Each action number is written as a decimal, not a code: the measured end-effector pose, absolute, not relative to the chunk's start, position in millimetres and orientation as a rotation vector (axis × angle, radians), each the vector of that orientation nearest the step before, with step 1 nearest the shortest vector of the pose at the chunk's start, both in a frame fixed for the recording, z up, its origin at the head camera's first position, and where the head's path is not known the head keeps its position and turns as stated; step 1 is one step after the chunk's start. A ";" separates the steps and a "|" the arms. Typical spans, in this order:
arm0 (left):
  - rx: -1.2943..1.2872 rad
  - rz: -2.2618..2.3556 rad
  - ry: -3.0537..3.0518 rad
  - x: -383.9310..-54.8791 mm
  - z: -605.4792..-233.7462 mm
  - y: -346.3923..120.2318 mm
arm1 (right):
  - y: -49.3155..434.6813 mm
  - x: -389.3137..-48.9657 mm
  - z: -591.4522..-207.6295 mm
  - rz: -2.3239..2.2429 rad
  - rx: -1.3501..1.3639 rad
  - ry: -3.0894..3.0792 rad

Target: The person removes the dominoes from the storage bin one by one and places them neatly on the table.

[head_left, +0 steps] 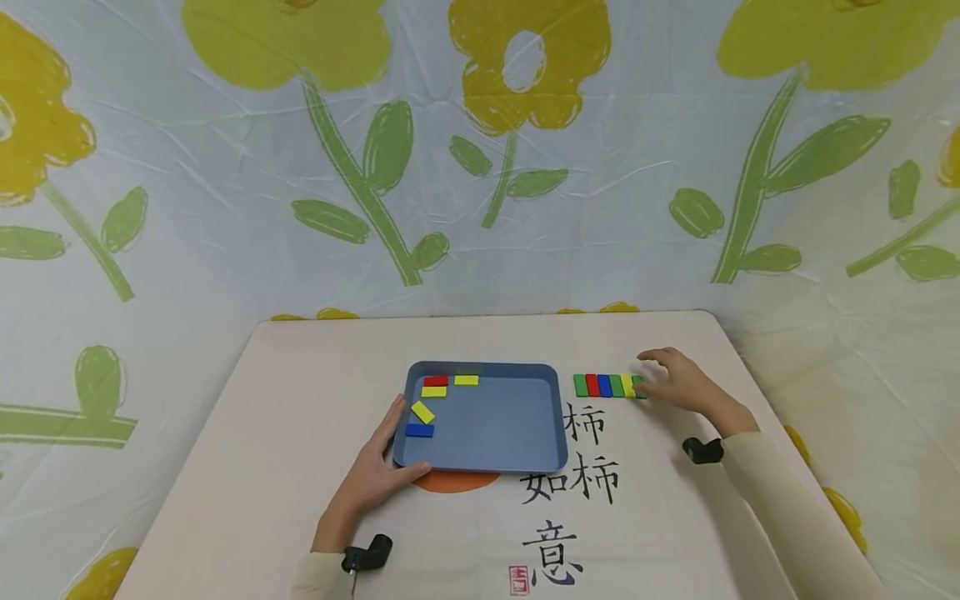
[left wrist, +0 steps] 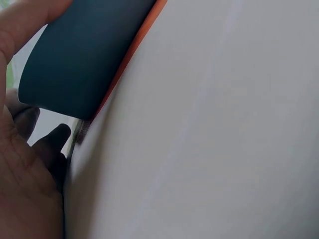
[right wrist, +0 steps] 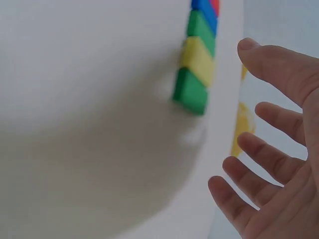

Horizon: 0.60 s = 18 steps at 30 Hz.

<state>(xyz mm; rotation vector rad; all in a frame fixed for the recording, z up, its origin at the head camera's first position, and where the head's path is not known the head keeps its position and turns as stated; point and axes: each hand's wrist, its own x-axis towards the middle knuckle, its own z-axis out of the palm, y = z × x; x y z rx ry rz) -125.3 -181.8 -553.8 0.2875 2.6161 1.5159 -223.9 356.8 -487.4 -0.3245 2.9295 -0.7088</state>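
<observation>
My left hand lies against the near left corner of a blue-grey tray, with its thumb along the front wall and its fingers along the left side. In the left wrist view the wall of the tray stands between thumb and fingers. My right hand hovers around the right end of a row of coloured blocks. Its thumb and fingers are spread apart with nothing between them. Closest to it are a green block and a yellow block beside it.
Inside the tray lie a red block, a blue block and several yellow blocks. The table row also has green, red and blue blocks. Black brush characters mark the tabletop. A flowered cloth hangs behind.
</observation>
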 end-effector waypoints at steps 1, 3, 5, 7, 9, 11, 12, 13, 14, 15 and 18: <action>0.287 1.512 2.621 -125.5 -553.9 -182.3 | 353.7 -225.4 -484.2 -0.711 -0.332 2.921; 0.283 1.509 2.626 -125.9 -553.4 -183.2 | 345.9 -228.7 -477.5 -0.711 -0.347 2.907; 0.277 1.509 2.628 -126.2 -552.7 -184.0 | 337.6 -232.4 -471.0 -0.717 -0.371 2.889; 0.272 1.510 2.626 -126.2 -552.1 -184.4 | 328.8 -235.3 -464.2 -0.724 -0.414 2.873; 0.276 1.511 2.622 -126.3 -551.7 -184.3 | 320.0 -238.1 -458.5 -0.714 -0.454 2.864; 0.281 1.514 2.619 -126.3 -552.1 -183.8 | 311.1 -240.9 -453.1 -0.699 -0.493 2.852; 0.285 1.517 2.618 -126.3 -552.5 -183.5 | 306.8 -242.3 -450.5 -0.689 -0.506 2.844; 0.290 1.520 2.617 -126.3 -552.9 -183.2 | 302.7 -244.0 -448.4 -0.680 -0.519 2.838; 0.295 1.525 2.614 -126.4 -553.4 -182.8 | 298.4 -245.5 -446.1 -0.673 -0.524 2.832; 0.298 1.530 2.612 -126.5 -553.8 -182.4 | 294.3 -247.0 -443.8 -0.671 -0.534 2.824; 0.304 1.539 2.607 -126.9 -555.4 -181.6 | 280.9 -251.3 -436.5 -0.662 -0.563 2.808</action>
